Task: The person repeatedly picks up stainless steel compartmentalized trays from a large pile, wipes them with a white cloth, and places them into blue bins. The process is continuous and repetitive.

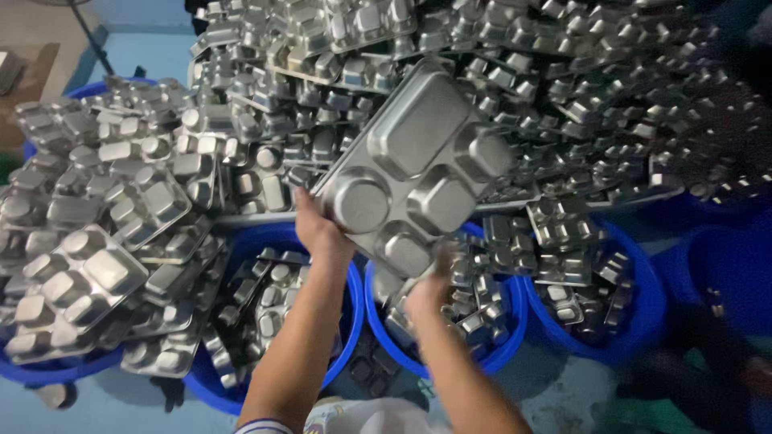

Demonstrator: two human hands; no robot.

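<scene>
A steel compartment tray (418, 165) is held up, upside down and tilted, above the blue tubs. My left hand (320, 229) grips its lower left edge. My right hand (430, 293) is blurred just under the tray's lower corner, over a blue tub (371, 309); whether it touches the tray is unclear. A huge heap of identical steel trays (498, 88) rises behind it.
Several blue tubs filled with steel trays stand in a row: one at the left (56, 371), one under my left arm (205, 386), one at the right (643, 297). More trays pile on the left (104, 201). Wet blue floor (555, 394) lies below.
</scene>
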